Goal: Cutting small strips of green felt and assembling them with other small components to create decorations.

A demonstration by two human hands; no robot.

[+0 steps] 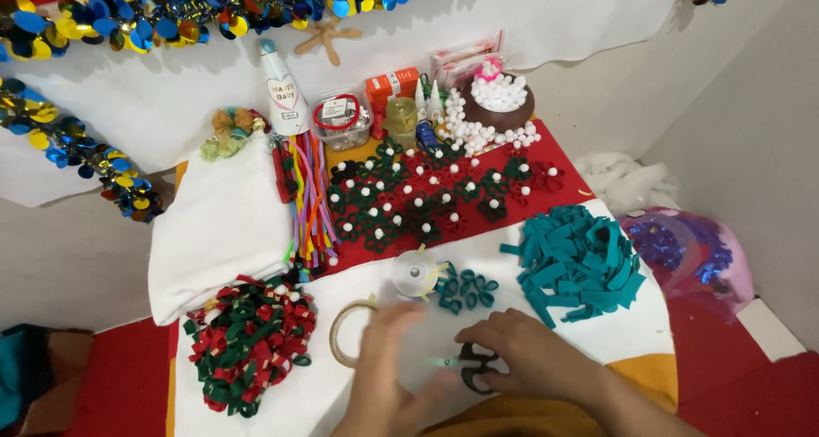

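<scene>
The right hand (533, 360) is resting low on the white cloth (222, 224) covering the table, its fingers curling around the black handles of a pair of scissors (474, 367), so this grip is closing on the tool rather than lying slack. The scissors are lying roughly crosswise, their long axis pointing left toward the left hand (394, 364), with a blurred greenish scrap (444, 362) showing between the two hands; whether the blades are open cannot be told. The left hand is blurring with motion, palm down, fingers spread and loosely open; it is not visibly holding anything, though the blur is leaving that uncertain. Just left of it a tape ring (341, 335) is lying flat, partly hidden by the fingers. Beyond the hands a clear spool (415, 273) is sitting beside small teal felt loops (467, 289), and a heap of teal felt strips (580, 266) is lying to the right, nearer the right hand. A pile of red and green felt loops (252, 339) is lying well to the left.
</scene>
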